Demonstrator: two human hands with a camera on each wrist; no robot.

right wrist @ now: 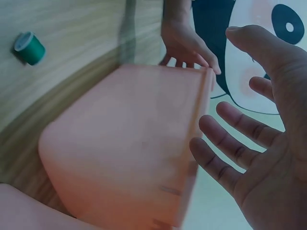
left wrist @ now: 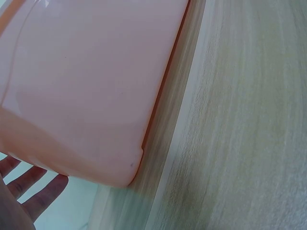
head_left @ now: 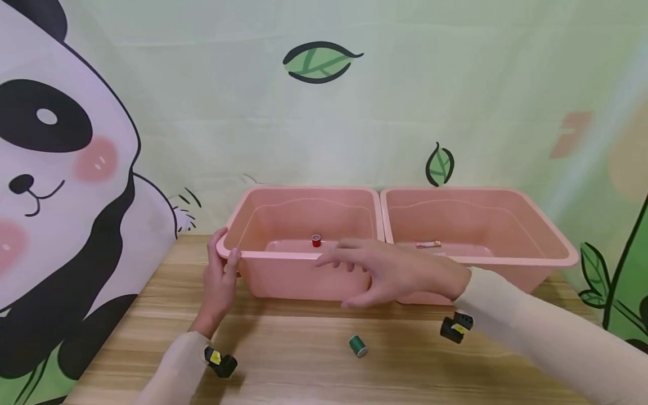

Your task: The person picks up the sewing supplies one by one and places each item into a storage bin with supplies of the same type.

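Observation:
At the front left corner of the left pink tub point(head_left: 309, 275), my left hand point(head_left: 220, 278) grips the rim, thumb at the front and fingers along the outer side. In the left wrist view, fingertips point(left wrist: 53, 187) touch the tub's wall. My right hand point(head_left: 390, 270) hovers in front of the two tubs with its fingers spread and nothing in them. A small red spool point(head_left: 316, 241) stands inside the left tub. On the wooden table below my right hand lies a green thread spool point(head_left: 358, 346), also seen in the right wrist view.
A second pink tub point(head_left: 531, 261) stands close against the first on the right. Inside it lies a small reddish and white strip point(head_left: 428, 244). Behind the table point(head_left: 283, 360) hangs a pale green cloth point(head_left: 223, 112) printed with a panda and leaves.

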